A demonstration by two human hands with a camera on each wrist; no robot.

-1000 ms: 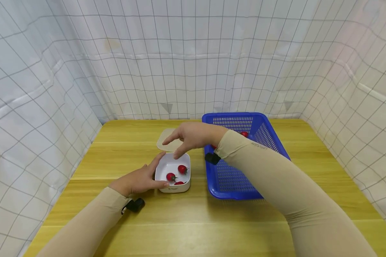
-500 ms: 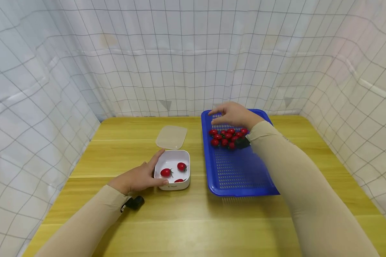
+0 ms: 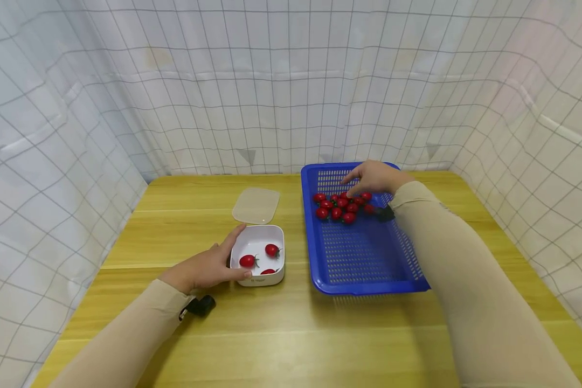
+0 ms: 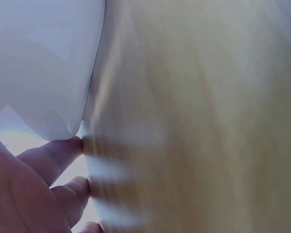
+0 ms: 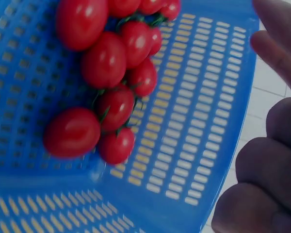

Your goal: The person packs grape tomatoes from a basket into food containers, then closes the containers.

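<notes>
My left hand (image 3: 208,265) steadies a white square food box (image 3: 260,241), its thumb on the front wall and its index finger along the back left side. Three cherry tomatoes (image 3: 247,261) with green stems lie inside it. In the left wrist view, bent fingers (image 4: 53,155) press the box's wall (image 4: 48,63). Over the back of a blue perforated basket (image 3: 312,242), my right hand (image 3: 375,177) hovers with thumb and index finger apart and nothing seen between them. Below it several cherry tomatoes (image 3: 337,213) are bunched; the right wrist view shows these tomatoes (image 5: 72,132) close up.
A translucent flat lid (image 3: 256,206) lies on the wooden table (image 3: 271,334) just behind the box. White gridded curtain (image 3: 291,91) hangs at the back and both sides. The basket stands right of the box with a gap between them.
My right hand has moved from above the white box rightward to the basket's tomatoes, now lower over them. One tomato in the box has rolled left. My left hand stays at the box.
</notes>
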